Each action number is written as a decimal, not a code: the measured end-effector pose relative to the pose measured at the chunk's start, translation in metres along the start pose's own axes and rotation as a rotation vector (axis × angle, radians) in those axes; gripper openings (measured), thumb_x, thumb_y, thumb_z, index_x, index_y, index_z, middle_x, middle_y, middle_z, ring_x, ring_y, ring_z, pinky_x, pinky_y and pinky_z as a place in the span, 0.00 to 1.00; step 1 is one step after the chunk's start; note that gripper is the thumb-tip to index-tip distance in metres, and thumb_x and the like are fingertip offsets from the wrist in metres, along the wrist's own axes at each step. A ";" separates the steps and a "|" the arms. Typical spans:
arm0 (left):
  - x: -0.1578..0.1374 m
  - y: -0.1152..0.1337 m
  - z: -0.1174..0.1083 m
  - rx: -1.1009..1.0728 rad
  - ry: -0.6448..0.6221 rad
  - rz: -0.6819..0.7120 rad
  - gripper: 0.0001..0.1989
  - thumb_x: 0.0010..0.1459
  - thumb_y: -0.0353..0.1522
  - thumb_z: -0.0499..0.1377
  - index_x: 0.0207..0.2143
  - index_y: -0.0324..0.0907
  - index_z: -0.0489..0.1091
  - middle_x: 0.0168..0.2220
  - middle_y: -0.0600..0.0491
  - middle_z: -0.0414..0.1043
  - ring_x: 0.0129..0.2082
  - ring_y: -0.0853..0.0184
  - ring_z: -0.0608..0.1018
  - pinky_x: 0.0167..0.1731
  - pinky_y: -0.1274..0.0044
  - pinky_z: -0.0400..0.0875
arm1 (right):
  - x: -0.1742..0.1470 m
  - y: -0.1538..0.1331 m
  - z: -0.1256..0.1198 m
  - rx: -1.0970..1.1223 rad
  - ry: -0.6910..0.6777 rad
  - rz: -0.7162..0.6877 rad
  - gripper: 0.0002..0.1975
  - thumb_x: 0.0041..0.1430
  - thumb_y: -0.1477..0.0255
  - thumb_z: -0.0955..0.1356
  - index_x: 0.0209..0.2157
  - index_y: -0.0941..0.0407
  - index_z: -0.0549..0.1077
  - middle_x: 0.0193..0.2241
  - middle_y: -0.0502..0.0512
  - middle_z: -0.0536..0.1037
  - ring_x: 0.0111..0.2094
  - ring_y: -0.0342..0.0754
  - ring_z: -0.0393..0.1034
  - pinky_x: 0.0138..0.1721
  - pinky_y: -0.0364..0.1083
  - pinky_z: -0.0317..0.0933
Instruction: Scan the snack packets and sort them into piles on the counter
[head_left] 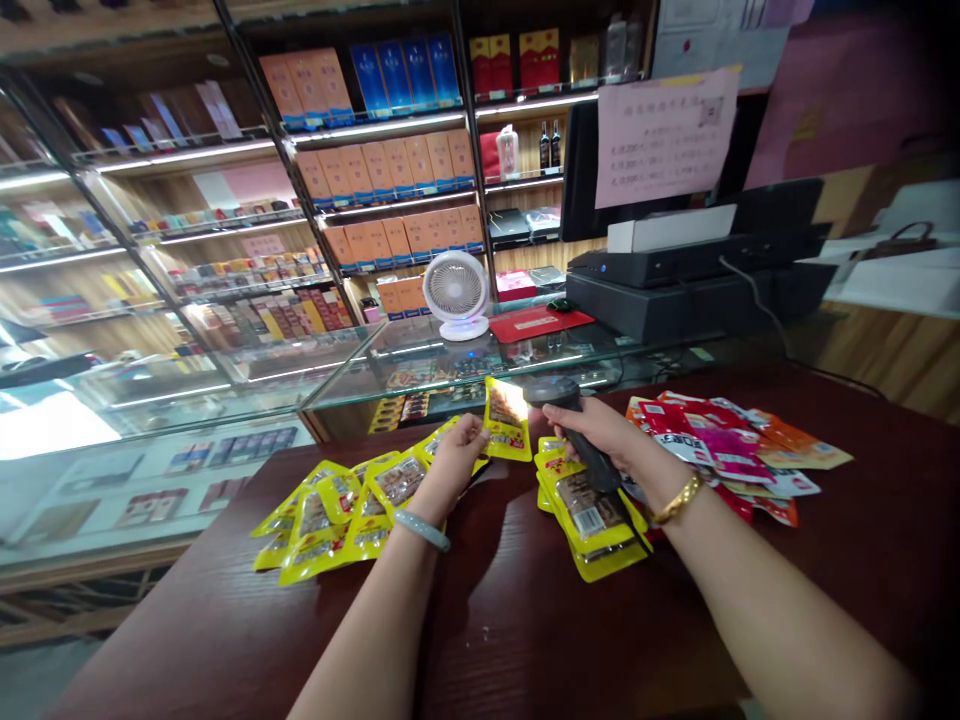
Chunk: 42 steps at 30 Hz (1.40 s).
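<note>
My left hand (pixel 463 450) pinches a yellow snack packet (pixel 507 420) by its left edge and holds it up off the table. A dark handheld barcode scanner (pixel 589 440) is in my right hand (pixel 600 432), its head turned toward that packet, with bright light on the packet's upper part. Below the scanner lies a small stack of yellow packets (pixel 592 520), one showing a white barcode label. More yellow packets (pixel 337 515) are spread in an overlapping heap left of my left wrist. Right of my right hand sits a pile of red, pink and orange packets (pixel 720 440).
All the packets lie on a dark wooden table (pixel 517 630). Behind it are a glass display counter (pixel 420 365), a white fan (pixel 456 295), a red folder (pixel 540 322) and a black cash register unit (pixel 675 290) with a cable. Stocked shelves (pixel 390 200) line the back.
</note>
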<state>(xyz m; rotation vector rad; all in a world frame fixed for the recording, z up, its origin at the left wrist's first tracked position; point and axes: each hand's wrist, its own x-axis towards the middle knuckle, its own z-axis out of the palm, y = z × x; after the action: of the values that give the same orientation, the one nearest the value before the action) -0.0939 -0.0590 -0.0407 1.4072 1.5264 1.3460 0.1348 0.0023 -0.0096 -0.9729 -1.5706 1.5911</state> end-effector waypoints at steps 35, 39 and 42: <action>-0.023 0.004 0.069 0.770 -0.076 0.221 0.14 0.60 0.41 0.59 0.40 0.42 0.77 0.38 0.47 0.79 0.39 0.61 0.77 0.42 0.72 0.67 | 0.002 0.007 0.000 0.020 -0.186 0.003 0.21 0.52 0.54 0.75 0.31 0.57 0.72 0.20 0.48 0.74 0.16 0.41 0.67 0.16 0.41 0.62; -0.019 -0.004 0.076 0.687 -0.041 0.222 0.09 0.55 0.37 0.62 0.36 0.41 0.72 0.34 0.50 0.76 0.36 0.63 0.76 0.38 0.73 0.67 | 0.001 0.006 0.002 0.015 -0.191 0.020 0.20 0.52 0.54 0.75 0.31 0.57 0.72 0.20 0.48 0.74 0.16 0.42 0.67 0.16 0.42 0.63; -0.013 -0.007 0.063 0.449 0.033 0.109 0.06 0.57 0.35 0.59 0.30 0.43 0.67 0.26 0.56 0.71 0.26 0.69 0.72 0.29 0.78 0.65 | -0.002 0.002 0.003 0.021 -0.167 0.023 0.21 0.52 0.54 0.75 0.30 0.57 0.71 0.21 0.48 0.74 0.16 0.41 0.66 0.16 0.41 0.62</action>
<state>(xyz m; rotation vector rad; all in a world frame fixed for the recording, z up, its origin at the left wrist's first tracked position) -0.0346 -0.0554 -0.0658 1.7666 1.8781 1.1332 0.1335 -0.0011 -0.0112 -0.8679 -1.6557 1.7395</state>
